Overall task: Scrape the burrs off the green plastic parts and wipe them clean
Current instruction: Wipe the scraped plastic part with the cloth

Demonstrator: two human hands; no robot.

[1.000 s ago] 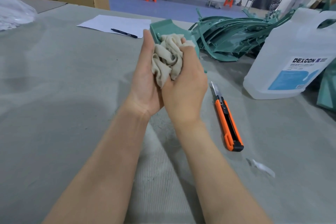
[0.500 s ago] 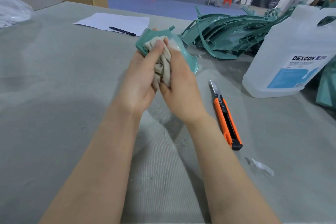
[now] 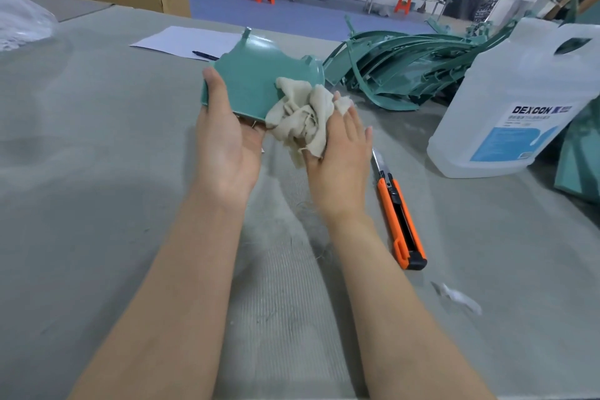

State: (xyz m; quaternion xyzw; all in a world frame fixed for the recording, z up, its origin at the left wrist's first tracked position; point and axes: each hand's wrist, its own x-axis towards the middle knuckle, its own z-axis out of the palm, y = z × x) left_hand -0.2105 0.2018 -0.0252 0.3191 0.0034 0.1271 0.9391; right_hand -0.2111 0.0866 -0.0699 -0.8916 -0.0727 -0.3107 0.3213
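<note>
Left hand [image 3: 227, 143] cradling curved green plastic part [image 3: 256, 78]; right hand [image 3: 337, 153] pressing crumpled beige cloth [image 3: 302, 114] against it. Best wiped firmly along edges, turning to reach every face.

The green part [image 3: 256, 75] is smooth plastic with a soft, half-matt surface. The rag [image 3: 300, 114] is rough, frayed beige cloth. The table cover [image 3: 97, 172] looks like matt grey ribbed fabric.

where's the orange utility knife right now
In the head view the orange utility knife lies untouched on the grey table, just right of the right hand and forearm, blade pointing away, with the white plastic jug beyond it to the right.
</note>
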